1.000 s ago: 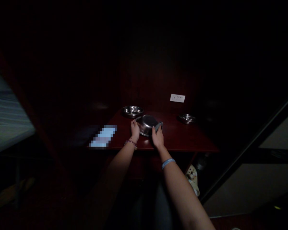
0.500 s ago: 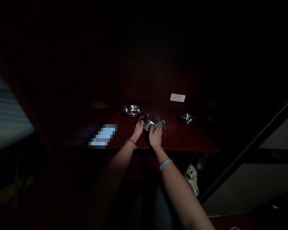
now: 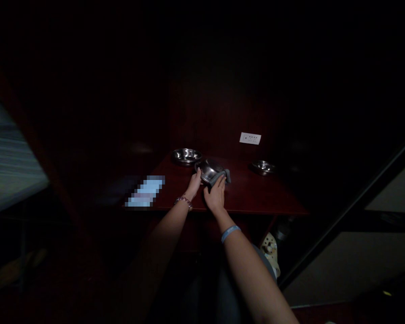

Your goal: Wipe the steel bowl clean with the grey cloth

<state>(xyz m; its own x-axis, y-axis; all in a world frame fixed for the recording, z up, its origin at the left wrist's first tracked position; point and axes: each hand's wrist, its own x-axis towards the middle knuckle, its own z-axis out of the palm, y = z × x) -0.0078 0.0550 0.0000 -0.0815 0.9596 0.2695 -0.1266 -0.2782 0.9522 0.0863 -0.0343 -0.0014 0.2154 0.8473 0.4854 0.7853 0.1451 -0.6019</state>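
Observation:
A shiny metal bowl (image 3: 208,169) is tilted bottom up just above the dark red desk, between my two hands. My left hand (image 3: 194,183) grips its left rim, thumb on the outside. A grey cloth (image 3: 219,177) lies against the bowl's right side, and my right hand (image 3: 216,193) holds it pressed there with bent fingers. Behind and to the left, a second metal bowl (image 3: 186,156) stands upright. A smaller metal bowl (image 3: 263,167) sits to the right, also upright.
The dark red desk (image 3: 256,198) ends at a front edge below my wrists. A blurred, lit rectangle (image 3: 145,191) lies at its left. A white socket plate (image 3: 250,138) is on the back wall. Below, at right, is a cream clog with holes (image 3: 269,247).
My right hand and the cloth have shifted slightly left and down along the bowl's side. The bowl has turned a little in my left hand. The other bowls stay in place.

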